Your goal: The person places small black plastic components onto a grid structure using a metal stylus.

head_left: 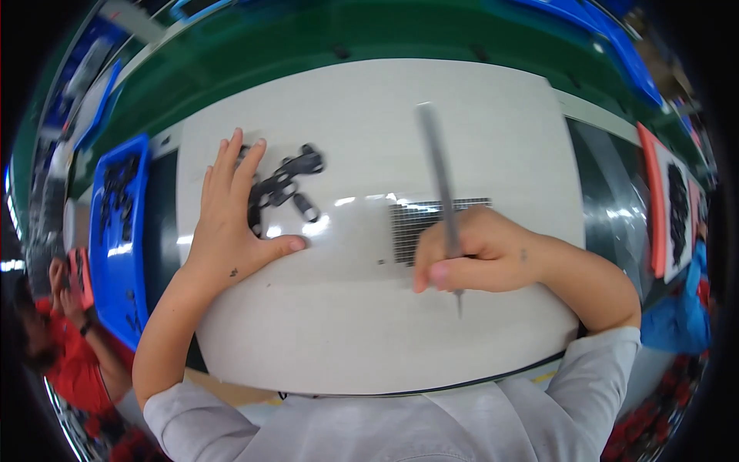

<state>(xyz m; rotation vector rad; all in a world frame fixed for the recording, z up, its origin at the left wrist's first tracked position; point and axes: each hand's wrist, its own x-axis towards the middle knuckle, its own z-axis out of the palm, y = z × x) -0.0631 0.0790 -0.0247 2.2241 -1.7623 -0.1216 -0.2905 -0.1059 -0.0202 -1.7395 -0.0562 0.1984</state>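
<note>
My right hand (477, 250) grips slim grey metal tweezers (439, 162), blurred, their pointed end toward me and their broad end tilted away. Beneath that hand lies a sheet of small black squares (412, 223) in a grid, partly covered by my fingers. One small black square (380, 262) sits loose just left of the sheet. My left hand (229, 212) rests at the table's left side, fingers spread and thumb stretched out. Beside its fingers is a loose pile of black ring-ended parts (281, 185), some hidden behind the hand.
The white table (369, 331) has a curved edge close to my body. A blue tray (140, 254) with black parts stands at the left, and a pink-orange tray (653, 208) with dark parts at the right. A person in red (81, 373) works at the far left.
</note>
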